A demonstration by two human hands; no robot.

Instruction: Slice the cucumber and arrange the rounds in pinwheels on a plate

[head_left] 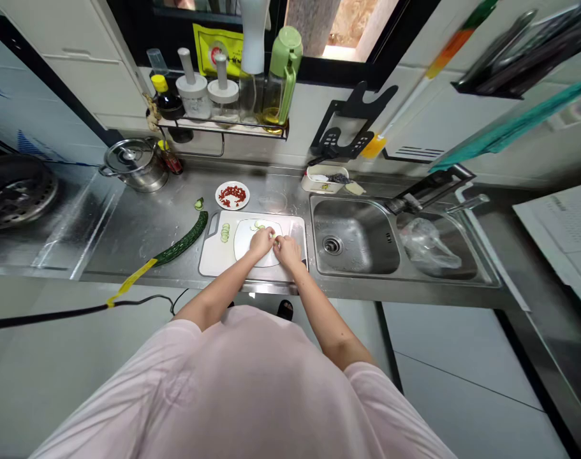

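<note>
Left hand (261,243): narrow, fingers curled inward toward the right hand, above the white oval mat (245,245) on the cutting board (213,262).
Right hand (287,250): narrow too, right beside the left hand, over the mat's right end.
Held item: a small pale green cucumber piece (273,236) shows at the meeting fingers (too small to tell which hand grips it, if either).
On the cutting board: cucumber slices (224,233) stacked in a row at the left end, more slices (259,224) at the mat's far edge.
Left of the cutting board: a long dark green cucumber (181,238) lies on the stainless steel counter (127,223), with a cut cucumber end (199,203) near its far tip.
Beyond the cutting board: a small white plate of chopped red chili (232,195).
Right of the cutting board: a stainless steel sink (352,236), with a crumpled plastic bag (428,245) in its far basin.
Far left of the cutting board: a lidded steel pot (134,164) beside a gas burner (17,191).
Person: pale pink top (242,382), both forearms reaching to the cutting board.
</note>
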